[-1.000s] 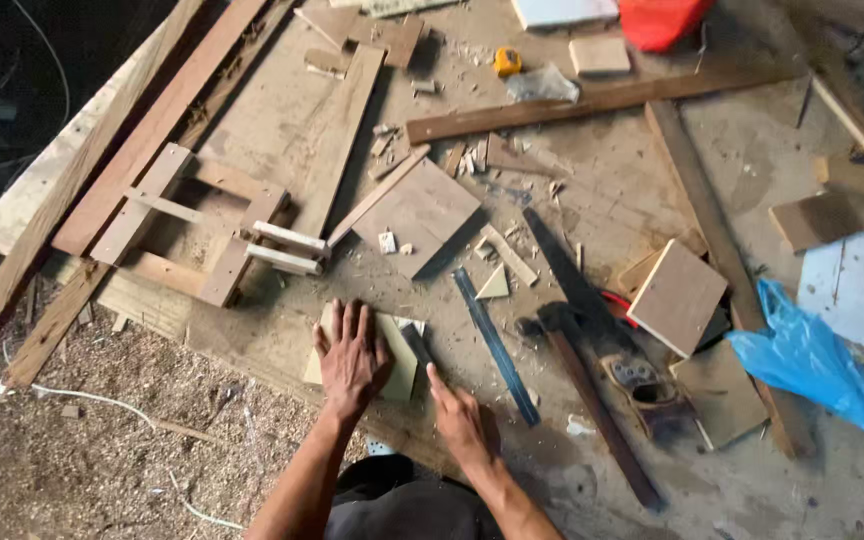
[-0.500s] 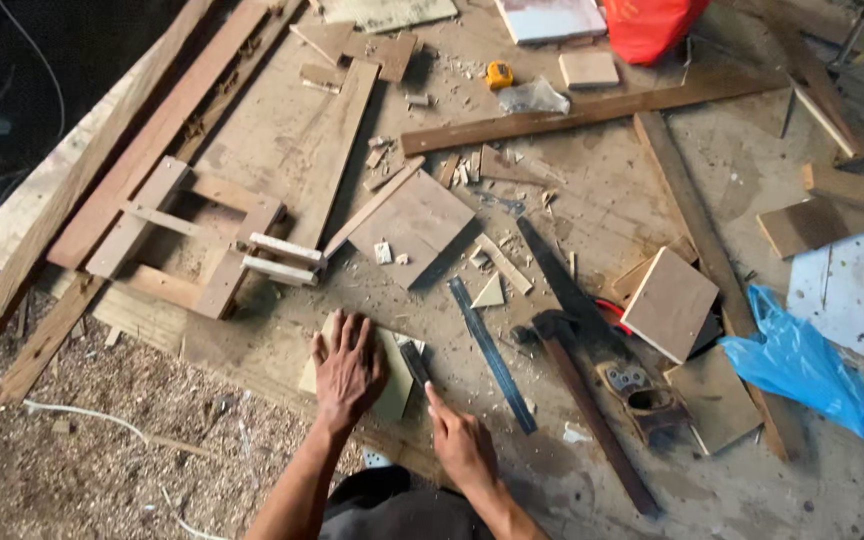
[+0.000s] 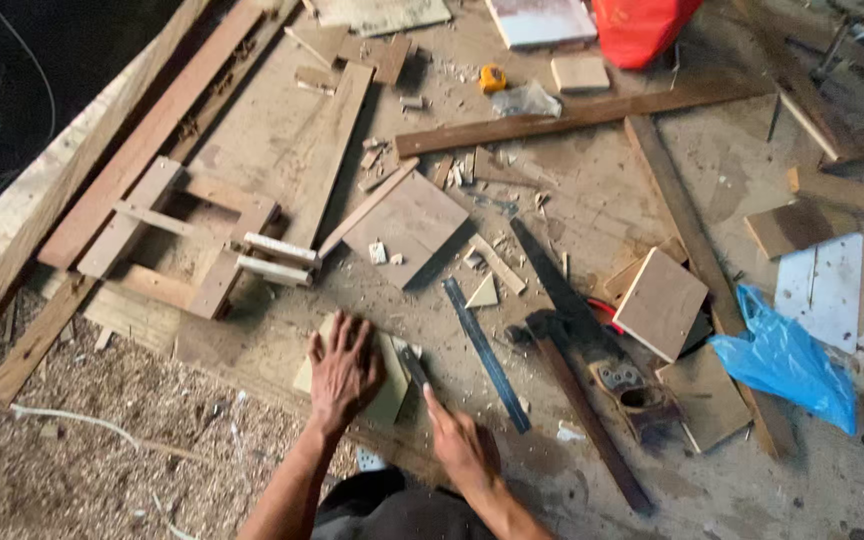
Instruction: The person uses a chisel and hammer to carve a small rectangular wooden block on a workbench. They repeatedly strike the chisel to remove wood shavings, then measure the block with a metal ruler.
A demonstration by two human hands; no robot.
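My left hand [image 3: 342, 372] lies flat, fingers spread, on a small pale piece of wood [image 3: 388, 385] at the near edge of the work floor. My right hand [image 3: 462, 448] grips a dark narrow tool [image 3: 414, 366] whose tip rests against the right edge of that piece. A long dark metal ruler [image 3: 486, 354] lies just right of the hands. Beyond it lie a hammer [image 3: 580, 408] with a long wooden handle and a hand saw [image 3: 562, 292].
Wooden planks [image 3: 152, 130], a small wooden frame [image 3: 192, 245], a square board [image 3: 407, 225], offcuts and chips cover the floor. A blue plastic bag [image 3: 787, 360] lies at the right, a red bag [image 3: 642, 25] at the top. Sawdust [image 3: 102, 460] covers the lower left.
My right hand has moved left, up to the piece of wood, with the dark tool now at its edge. The left hand has stayed pressed on the piece.
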